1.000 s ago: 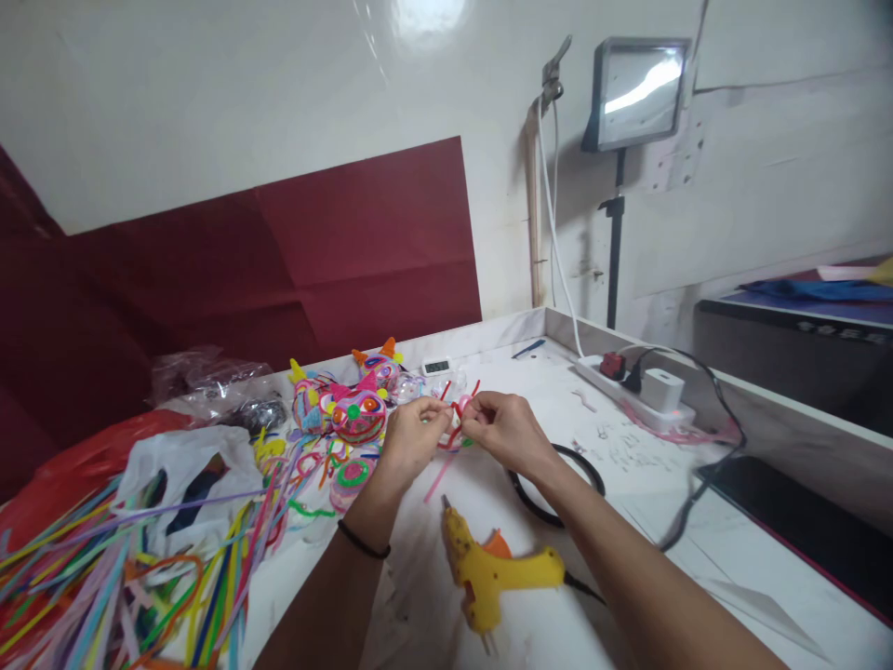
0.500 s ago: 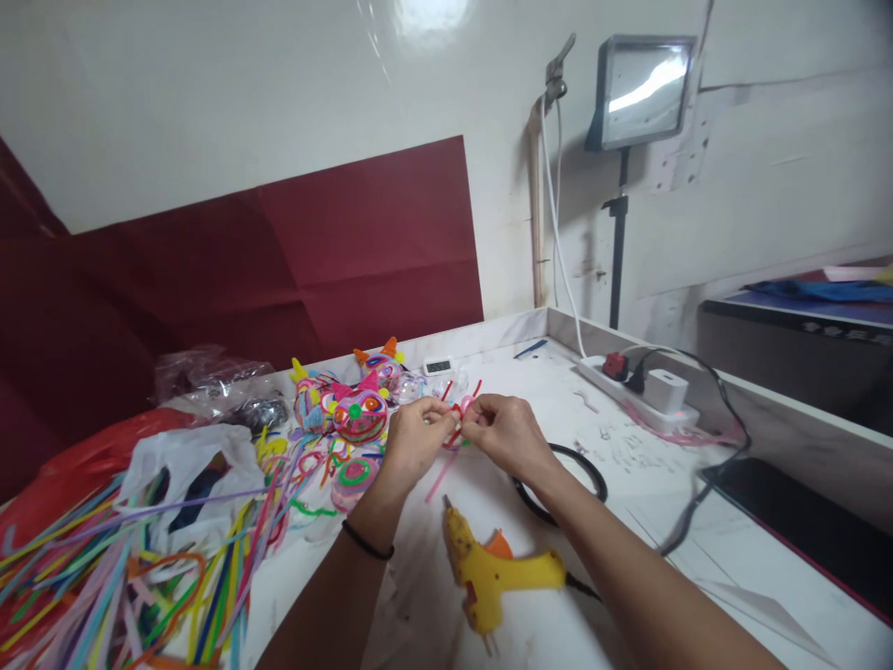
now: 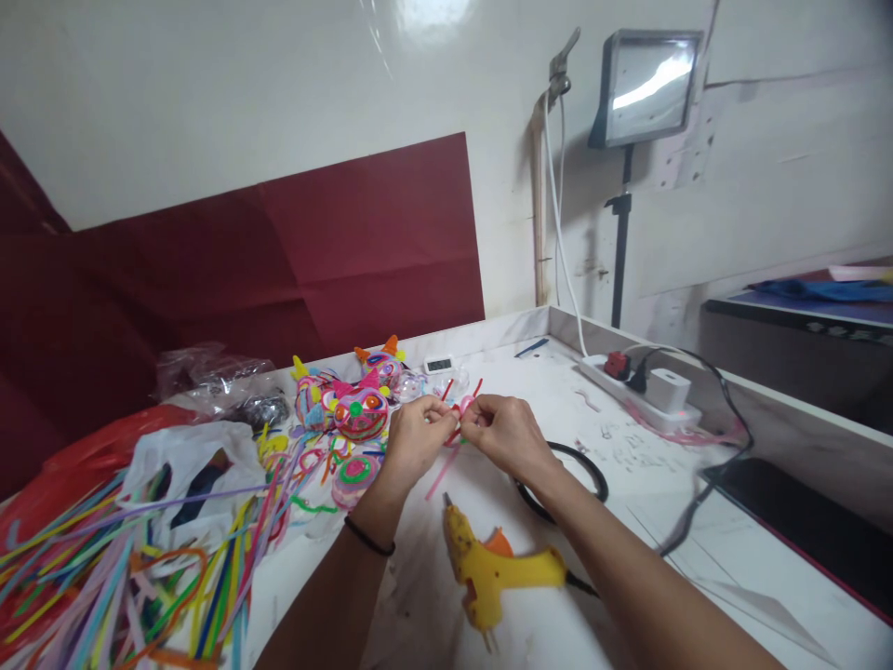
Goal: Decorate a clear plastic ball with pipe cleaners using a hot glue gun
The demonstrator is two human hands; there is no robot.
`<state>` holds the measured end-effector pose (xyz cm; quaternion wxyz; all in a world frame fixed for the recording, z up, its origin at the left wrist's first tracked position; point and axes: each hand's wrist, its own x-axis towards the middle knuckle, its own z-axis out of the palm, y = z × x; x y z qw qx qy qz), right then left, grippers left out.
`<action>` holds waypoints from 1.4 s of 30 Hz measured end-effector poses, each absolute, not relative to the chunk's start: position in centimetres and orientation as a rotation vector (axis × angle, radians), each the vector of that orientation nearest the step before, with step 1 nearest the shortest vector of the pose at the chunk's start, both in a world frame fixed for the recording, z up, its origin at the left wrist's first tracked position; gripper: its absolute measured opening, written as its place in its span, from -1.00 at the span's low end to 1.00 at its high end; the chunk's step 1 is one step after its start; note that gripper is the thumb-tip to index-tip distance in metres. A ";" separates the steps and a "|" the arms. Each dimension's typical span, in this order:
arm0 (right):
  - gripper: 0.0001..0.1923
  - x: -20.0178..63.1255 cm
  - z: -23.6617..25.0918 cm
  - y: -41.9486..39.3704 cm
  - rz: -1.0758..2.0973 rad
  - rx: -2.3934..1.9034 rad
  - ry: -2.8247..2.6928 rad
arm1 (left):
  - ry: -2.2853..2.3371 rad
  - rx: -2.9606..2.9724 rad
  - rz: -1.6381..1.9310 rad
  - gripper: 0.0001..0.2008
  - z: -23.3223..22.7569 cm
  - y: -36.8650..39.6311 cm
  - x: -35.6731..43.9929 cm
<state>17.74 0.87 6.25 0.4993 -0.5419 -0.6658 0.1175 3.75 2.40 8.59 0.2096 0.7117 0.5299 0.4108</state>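
Nearest the camera, on the white worktop (image 3: 628, 521), a yellow glue gun (image 3: 499, 572) lies on its side with its nozzle pointing away, just below the two forearms and free of both hands. Above it, the left hand (image 3: 411, 439) and the right hand (image 3: 509, 433) meet fingertip to fingertip, both pinched closed on a small red and pink pipe-cleaner piece (image 3: 459, 414) held slightly above the surface; red ends stick up between the thumbs and a pink tail hangs down toward the glue gun. To do the twisting well, it seems best to keep one hand as a steady anchor close to the bend while the other turns the free end in short, tight wraps, keeping the grip near the joint so the wire does not spring loose. A black coiled cable (image 3: 565, 479) lies just right of the right wrist. To the left, loose coloured pipe cleaners (image 3: 139, 577) sprawl over a white bag, well clear of the hands. Farther back stand finished pipe-cleaner faces (image 3: 359, 409), and beyond them a white power strip (image 3: 638, 391) near the worktop's far right edge.
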 end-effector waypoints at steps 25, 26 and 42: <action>-0.74 19.8 6.2 1.6 0.164 -1.104 -1.887 | 1.503 1.916 1.029 -0.90 8.2 2.6 3.8; -0.75 19.8 6.2 1.6 0.160 -1.100 -1.889 | 1.499 1.915 1.031 -0.90 8.2 2.6 3.8; -0.74 19.7 5.9 1.8 0.124 -1.065 -1.910 | 1.476 1.897 1.076 -0.89 7.7 3.0 3.7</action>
